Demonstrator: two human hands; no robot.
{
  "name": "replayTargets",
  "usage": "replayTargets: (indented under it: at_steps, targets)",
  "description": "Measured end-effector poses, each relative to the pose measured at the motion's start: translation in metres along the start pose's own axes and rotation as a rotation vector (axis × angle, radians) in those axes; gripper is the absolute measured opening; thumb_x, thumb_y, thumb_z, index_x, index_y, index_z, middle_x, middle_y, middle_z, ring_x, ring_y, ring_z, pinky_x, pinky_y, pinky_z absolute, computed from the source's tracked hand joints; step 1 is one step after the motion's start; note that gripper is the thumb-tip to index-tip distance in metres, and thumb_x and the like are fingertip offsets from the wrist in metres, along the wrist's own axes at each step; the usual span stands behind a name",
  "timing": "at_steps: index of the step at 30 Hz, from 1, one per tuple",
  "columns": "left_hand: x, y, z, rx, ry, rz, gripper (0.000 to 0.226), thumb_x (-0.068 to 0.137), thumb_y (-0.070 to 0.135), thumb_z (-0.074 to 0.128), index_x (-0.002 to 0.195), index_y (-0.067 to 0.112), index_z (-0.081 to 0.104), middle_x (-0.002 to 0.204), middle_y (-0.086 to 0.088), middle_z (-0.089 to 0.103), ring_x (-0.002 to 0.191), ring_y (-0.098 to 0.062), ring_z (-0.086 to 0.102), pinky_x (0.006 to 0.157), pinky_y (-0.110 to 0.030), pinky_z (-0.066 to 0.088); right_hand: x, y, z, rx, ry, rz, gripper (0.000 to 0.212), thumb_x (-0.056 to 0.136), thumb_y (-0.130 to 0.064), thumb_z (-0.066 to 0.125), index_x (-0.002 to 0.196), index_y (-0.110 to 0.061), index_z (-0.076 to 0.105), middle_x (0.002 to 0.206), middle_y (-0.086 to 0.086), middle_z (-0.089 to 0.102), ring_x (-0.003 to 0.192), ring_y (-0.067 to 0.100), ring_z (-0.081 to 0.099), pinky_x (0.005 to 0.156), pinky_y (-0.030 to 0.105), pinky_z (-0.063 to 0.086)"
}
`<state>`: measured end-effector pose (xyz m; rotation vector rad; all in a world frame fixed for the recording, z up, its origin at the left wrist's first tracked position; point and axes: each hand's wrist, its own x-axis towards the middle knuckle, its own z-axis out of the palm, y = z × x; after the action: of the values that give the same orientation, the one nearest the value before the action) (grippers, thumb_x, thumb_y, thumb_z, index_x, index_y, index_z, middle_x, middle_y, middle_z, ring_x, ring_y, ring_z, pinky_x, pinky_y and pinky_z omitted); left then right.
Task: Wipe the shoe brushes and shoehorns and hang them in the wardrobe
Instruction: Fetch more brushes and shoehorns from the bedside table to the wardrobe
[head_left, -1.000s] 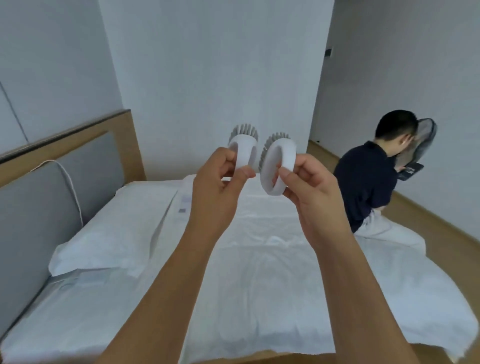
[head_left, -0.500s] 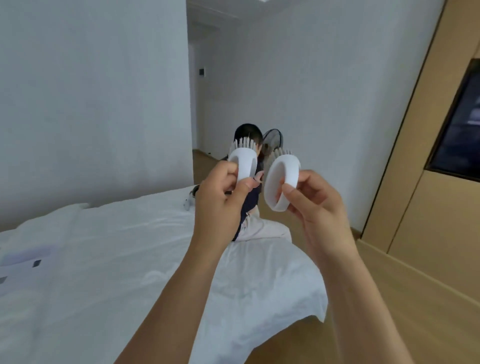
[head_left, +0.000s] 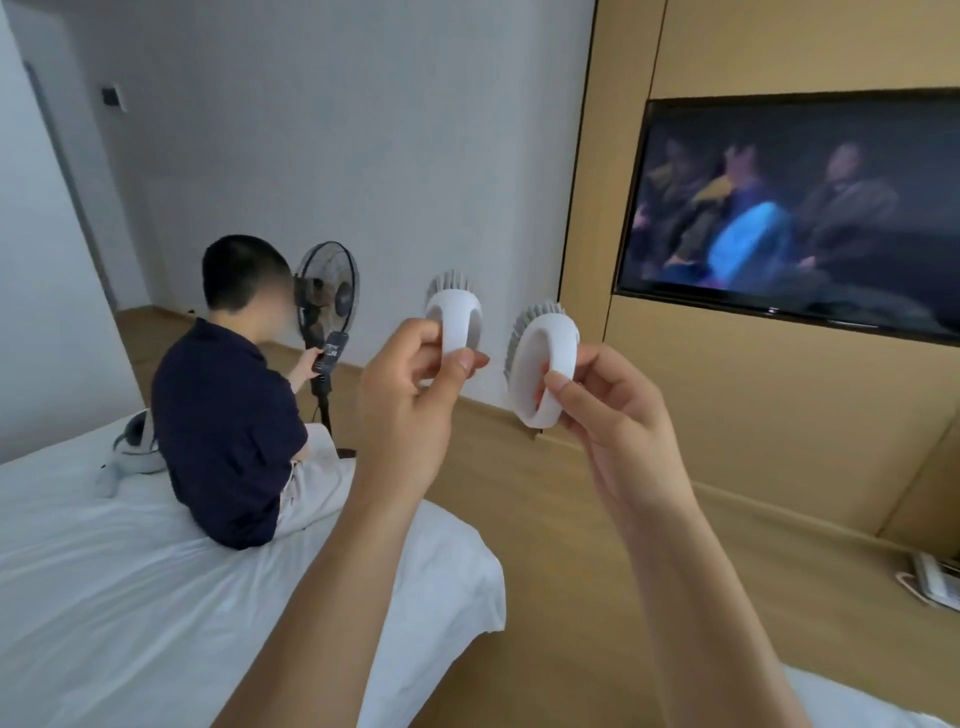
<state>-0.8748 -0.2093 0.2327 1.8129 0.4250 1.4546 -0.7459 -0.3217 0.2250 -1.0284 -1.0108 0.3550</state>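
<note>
Two white shoe brushes: left hand pinches left brush, right hand pinches right brush, apart.

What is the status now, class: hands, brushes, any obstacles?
Left hand pinches one white oval grey-bristled shoe brush. Right hand pinches the other brush. Brushes apart, held up. No wardrobe in view.

Foreground centre: left hand holding one shoe brush, right hand holding a second shoe brush just to its right, the two apart. Left: bed, a seated person on its far edge, headset behind them on the bed. Beyond the person: standing fan against the wall; right: television set in the panelled wall, telephone low at far right.
</note>
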Motion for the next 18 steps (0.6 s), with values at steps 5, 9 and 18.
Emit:
replayTargets:
  at_steps: [5, 9, 18]
  targets:
    - [0.064, -0.057, 0.041, -0.046, -0.044, -0.023, 0.004, 0.093, 0.018, 0.065, 0.095, 0.021, 0.064, 0.086, 0.012, 0.076, 0.090, -0.004, 0.072, 0.076, -0.036, 0.059, 0.068, 0.040, -0.016, -0.022, 0.085, 0.019, 0.007, 0.087, -0.018, 0.066, 0.091, -0.013, 0.069, 0.088, 0.010, 0.064, 0.085, 0.025, 0.058, 0.078, 0.042, 0.043]
    - [0.116, -0.098, 0.071, -0.063, -0.084, -0.043, 0.004, 0.089, 0.027, 0.067, 0.091, 0.025, 0.065, 0.089, 0.011, 0.075, 0.089, -0.006, 0.071, 0.075, -0.042, 0.060, 0.120, 0.062, -0.034, -0.059, 0.154, 0.015, 0.008, 0.086, -0.018, 0.066, 0.091, -0.012, 0.069, 0.086, 0.007, 0.065, 0.083, 0.023, 0.058, 0.078, 0.041, 0.043]
    - [0.174, -0.174, 0.140, -0.171, -0.202, -0.093, 0.006, 0.087, 0.026, 0.068, 0.088, 0.021, 0.065, 0.085, 0.005, 0.075, 0.081, -0.012, 0.073, 0.067, -0.024, 0.056, 0.201, 0.123, -0.083, -0.105, 0.268, 0.039, 0.009, 0.085, -0.018, 0.067, 0.092, -0.014, 0.073, 0.088, 0.008, 0.067, 0.084, 0.023, 0.059, 0.081, 0.042, 0.045]
